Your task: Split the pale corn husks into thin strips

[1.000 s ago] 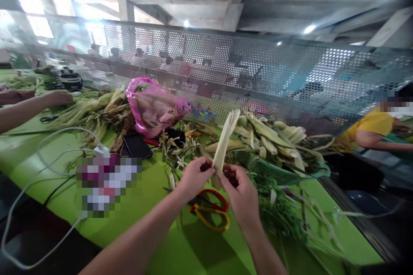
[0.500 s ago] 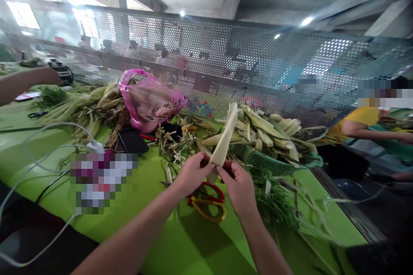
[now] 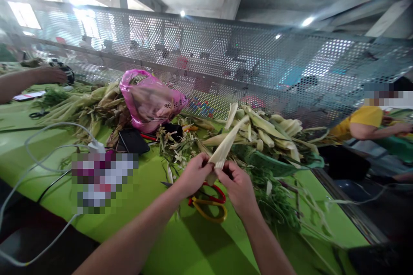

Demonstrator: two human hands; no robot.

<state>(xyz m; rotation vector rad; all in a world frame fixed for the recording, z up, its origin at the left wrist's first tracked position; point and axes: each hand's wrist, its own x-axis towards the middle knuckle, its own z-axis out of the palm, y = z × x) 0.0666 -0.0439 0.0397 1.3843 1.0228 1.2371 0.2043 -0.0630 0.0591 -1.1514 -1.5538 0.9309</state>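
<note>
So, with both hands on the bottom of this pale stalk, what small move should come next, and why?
Probably peel one outer layer downward with the right hand while the left hand steadies the base. Both hands pinch the lower end of the pale stalk, which is tilted up to the right above the scissors, and its layers look loose there.

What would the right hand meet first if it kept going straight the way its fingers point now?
The right hand points up and left, and its fingers already pinch the base of the pale husk. Just past that is the left hand, which grips the same husk. Depth is hard to judge here.
</note>
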